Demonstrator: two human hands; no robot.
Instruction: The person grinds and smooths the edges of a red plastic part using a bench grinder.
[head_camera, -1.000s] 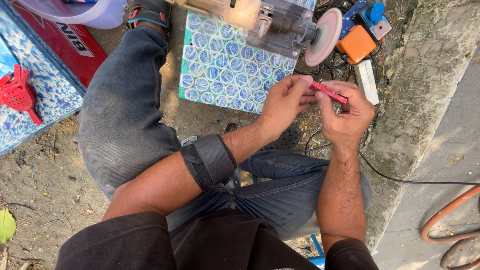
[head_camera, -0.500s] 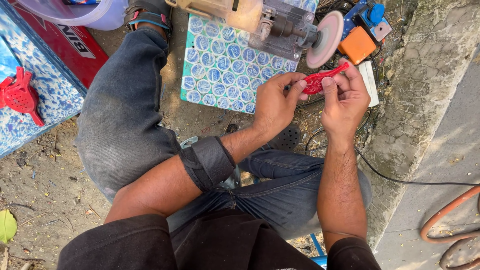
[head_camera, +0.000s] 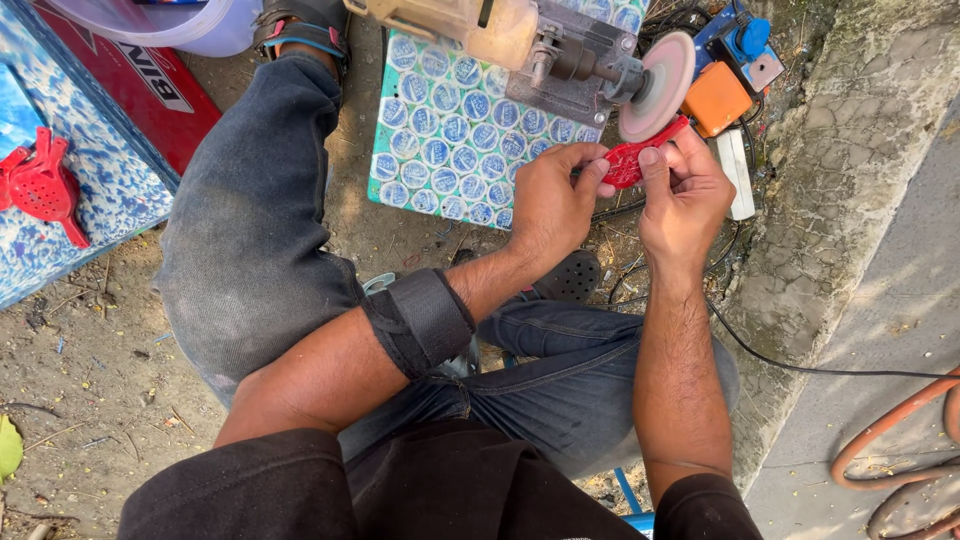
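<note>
At one grinding wheel (head_camera: 657, 85), two hands — left (head_camera: 548, 205), right (head_camera: 687, 195) — both gripping one red plastic piece (head_camera: 632, 160), one patterned tile (head_camera: 450, 130) beneath.

Both hands (head_camera: 620, 195) have raised the red piece (head_camera: 640, 158) against the grinding wheel (head_camera: 657, 85).

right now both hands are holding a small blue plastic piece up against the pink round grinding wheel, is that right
Not quite: the small plastic piece is red, not blue. The head view shows the left hand and right hand both holding it up against the pink round grinding wheel.
</note>
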